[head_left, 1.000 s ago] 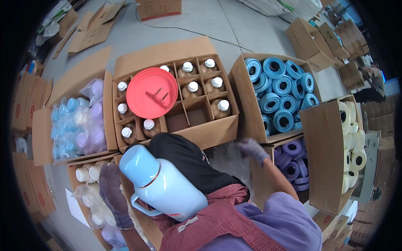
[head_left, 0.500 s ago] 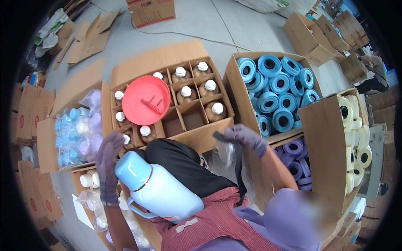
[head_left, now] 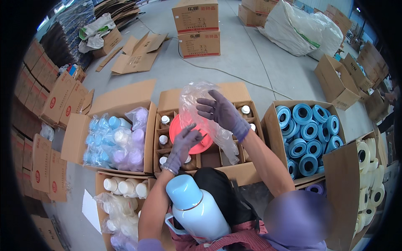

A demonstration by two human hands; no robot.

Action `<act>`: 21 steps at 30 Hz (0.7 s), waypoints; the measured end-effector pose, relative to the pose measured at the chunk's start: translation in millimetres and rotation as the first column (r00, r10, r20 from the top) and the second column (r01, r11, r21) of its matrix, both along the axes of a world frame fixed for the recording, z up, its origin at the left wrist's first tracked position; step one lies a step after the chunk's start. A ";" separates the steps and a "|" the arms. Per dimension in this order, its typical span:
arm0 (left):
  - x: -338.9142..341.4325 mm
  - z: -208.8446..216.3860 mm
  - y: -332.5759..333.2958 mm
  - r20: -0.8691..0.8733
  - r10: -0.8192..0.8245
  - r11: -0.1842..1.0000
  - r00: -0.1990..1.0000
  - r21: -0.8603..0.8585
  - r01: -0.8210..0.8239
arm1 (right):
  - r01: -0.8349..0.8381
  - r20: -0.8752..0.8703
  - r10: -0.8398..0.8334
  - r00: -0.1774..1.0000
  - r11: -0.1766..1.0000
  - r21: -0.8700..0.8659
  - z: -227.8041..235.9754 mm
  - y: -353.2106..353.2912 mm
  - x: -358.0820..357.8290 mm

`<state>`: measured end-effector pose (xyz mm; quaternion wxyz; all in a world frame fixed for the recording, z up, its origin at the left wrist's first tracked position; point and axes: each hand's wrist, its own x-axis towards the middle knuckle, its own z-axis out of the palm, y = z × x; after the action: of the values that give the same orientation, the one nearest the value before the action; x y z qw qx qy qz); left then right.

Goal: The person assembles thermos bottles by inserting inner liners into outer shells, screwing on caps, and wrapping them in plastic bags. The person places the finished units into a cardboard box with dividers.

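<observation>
A light-blue thermos jug with a blue cap and side handle leans across my lap. A clear plastic bag spreads above the divided carton, one end trailing down to its near edge. My right hand, gloved in purple-grey, is raised against the bag with fingers apart; no grip on it shows. Lower and to the left, my left hand, in a matching glove, has its fingers apart over a red plastic dish. That dish lies on white-capped bottles, partly hidden by bag and hands.
Left stands a carton of bagged blue, white and purple cups; below it, a carton holds white cups. Blue rings fill a box at right, beside cream rings. Stacked cartons and a cable lie ahead.
My right hand has left the dark strap near my lap and risen over the divided carton, where the plastic bag now hangs. My left hand has moved from beside the jug to above the dish.
</observation>
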<state>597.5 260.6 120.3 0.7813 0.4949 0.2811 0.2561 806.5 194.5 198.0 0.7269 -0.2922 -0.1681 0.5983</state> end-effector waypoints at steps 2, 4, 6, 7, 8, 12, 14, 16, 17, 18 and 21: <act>13.5 -0.4 25.4 0.091 0.156 0.980 0.984 -0.141 -0.142 | 0.073 0.191 -0.078 0.978 0.997 0.035 -10.2 -17.8 0.5; 1.2 -1.4 70.5 0.227 0.207 0.965 0.952 -0.204 -0.161 | 0.180 0.400 -0.164 0.902 0.984 -0.001 -26.1 -45.6 5.9; 4.0 -1.7 87.0 0.293 0.256 0.949 0.921 -0.256 -0.182 | 0.412 0.574 -0.319 0.754 0.910 -0.035 -64.9 -88.9 25.3; 4.4 5.1 84.7 0.284 0.299 0.937 0.911 -0.268 -0.224 | 0.510 0.675 -0.331 0.659 0.856 -0.078 -105.3 -109.0 36.7; 7.4 6.5 80.3 0.276 0.343 0.922 0.898 -0.283 -0.265 | 0.605 0.769 -0.320 0.553 0.789 -0.107 -145.3 -128.6 45.3; 9.5 -18.3 35.2 0.014 0.351 0.914 0.936 -0.221 -0.340 | 0.478 0.966 0.131 -0.225 0.878 -0.007 -202.9 -135.5 12.3; 9.4 -26.1 12.8 0.005 0.370 0.912 0.929 -0.193 -0.362 | 0.401 0.796 0.168 -0.581 0.910 0.101 -201.1 -104.9 -7.2; 22.6 -25.4 -0.9 0.031 0.304 0.950 0.952 -0.083 -0.301 | 0.460 0.941 0.276 -0.196 0.874 -0.160 -227.1 -83.1 15.8; 20.4 -23.5 -1.8 0.061 0.239 0.970 0.969 0.025 -0.241 | 0.427 0.951 0.307 0.014 0.858 -0.284 -221.4 -65.5 13.0; 20.2 -22.0 -4.2 0.083 0.167 0.975 0.982 0.134 -0.177 | 0.564 0.987 -0.036 0.159 0.823 -0.060 -217.2 -60.0 3.2; 16.9 -21.8 -19.1 -0.171 0.077 0.792 0.982 0.609 0.044 | 0.375 0.566 -0.198 0.800 0.902 -0.215 -142.2 -47.0 -25.2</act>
<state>614.5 241.5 98.5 0.5475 0.7398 0.2599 0.2922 781.4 147.5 55.8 0.6782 -0.5807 -0.2176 0.3942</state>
